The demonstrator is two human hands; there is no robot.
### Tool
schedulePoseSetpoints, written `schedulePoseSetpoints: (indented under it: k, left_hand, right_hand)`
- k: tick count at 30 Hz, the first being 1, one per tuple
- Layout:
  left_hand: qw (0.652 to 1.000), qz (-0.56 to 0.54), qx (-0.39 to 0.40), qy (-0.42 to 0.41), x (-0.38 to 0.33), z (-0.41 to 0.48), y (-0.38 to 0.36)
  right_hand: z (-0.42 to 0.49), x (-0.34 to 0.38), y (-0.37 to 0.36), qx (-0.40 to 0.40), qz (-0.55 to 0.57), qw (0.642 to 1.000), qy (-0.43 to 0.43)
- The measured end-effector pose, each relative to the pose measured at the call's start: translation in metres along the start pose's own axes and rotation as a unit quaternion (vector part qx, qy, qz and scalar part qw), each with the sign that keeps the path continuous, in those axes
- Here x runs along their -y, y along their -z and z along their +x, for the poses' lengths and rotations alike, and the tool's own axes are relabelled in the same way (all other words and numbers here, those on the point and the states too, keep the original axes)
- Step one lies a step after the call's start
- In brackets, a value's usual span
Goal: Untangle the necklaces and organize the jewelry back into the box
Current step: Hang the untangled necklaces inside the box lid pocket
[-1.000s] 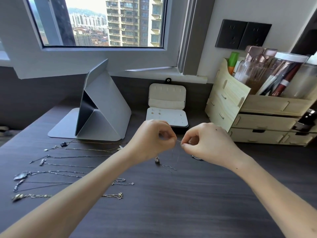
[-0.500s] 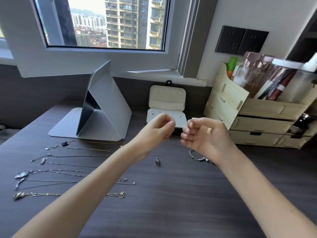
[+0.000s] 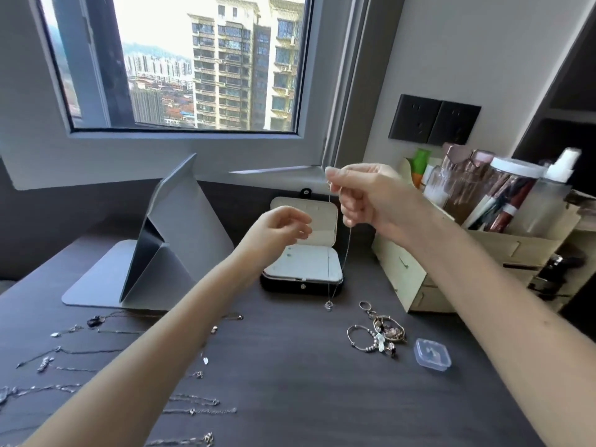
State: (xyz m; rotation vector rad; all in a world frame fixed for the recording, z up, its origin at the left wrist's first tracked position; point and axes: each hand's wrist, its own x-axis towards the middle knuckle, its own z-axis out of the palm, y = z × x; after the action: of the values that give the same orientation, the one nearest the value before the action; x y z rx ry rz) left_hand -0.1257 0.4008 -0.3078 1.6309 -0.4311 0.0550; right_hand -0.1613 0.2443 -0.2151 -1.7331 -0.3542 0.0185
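A dark wood-grain desk (image 3: 290,382) stands under a window (image 3: 180,75) that looks onto tower blocks. At far left is a grey folding stand (image 3: 180,240); near it, straightened necklaces (image 3: 64,351) lie in rows. The left hand (image 3: 277,229), blurred, hovers with its fingers loosely curled, and nothing shows in it. Behind it the jewelry box (image 3: 301,287) stands open. The right hand (image 3: 371,201), higher, pinches a thin chain (image 3: 346,253) whose pendant (image 3: 329,305) dangles at the desk just in front of the box. Further right lie a cluster of bracelets (image 3: 377,337), a small clear case (image 3: 432,353) and a wooden organizer (image 3: 406,269).
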Motion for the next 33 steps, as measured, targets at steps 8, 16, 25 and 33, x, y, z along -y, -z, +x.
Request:
schedulePoseSetpoints:
  k: [8,16,25,33]
  left_hand:
    - [0.878,0.477,-0.042,-0.027,0.057,0.089,-0.002]
    - [0.785,0.618,-0.015,-0.043,0.111,0.124,-0.009]
    - [0.856,0.488,-0.132,-0.113,0.134,0.129,-0.014]
    - [0.879,0.441,-0.141,-0.117,0.135,0.129,-0.012]
  right_hand:
    - [0.075,0.030,0.036,-0.055,-0.087,0.993,0.056]
    - [0.158,0.002,0.044,-0.089,-0.137,0.983,0.079]
    - [0.199,-0.043,0.044,-0.096,-0.153,0.981,0.070]
    - [0.189,-0.099,0.040,-0.064,-0.197,0.975,0.084]
